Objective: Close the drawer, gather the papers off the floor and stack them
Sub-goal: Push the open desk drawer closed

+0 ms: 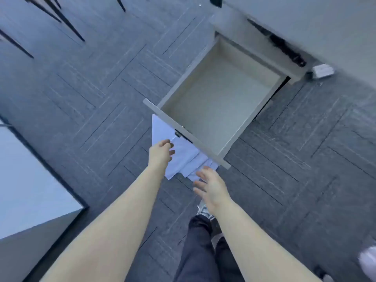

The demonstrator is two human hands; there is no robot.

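Note:
A grey drawer (189, 135) stands pulled far out from its cabinet, and its pale inside holds nothing. White papers (183, 157) lie spread on the carpet under and in front of the drawer's front panel, partly hidden by it. My left hand (160, 152) reaches down over the papers' left part with fingers curled; whether it touches them I cannot tell. My right hand (211, 185) hovers over the papers' lower right edge, fingers spread and holding nothing.
Dark grey carpet tiles (101, 98) cover the floor. A white tabletop with a dark edge (30, 190) juts in at the left. Thin black chair legs (61, 19) stand at the top left. The cabinet body (305, 21) runs along the upper right. My leg and shoe (203, 231) are below.

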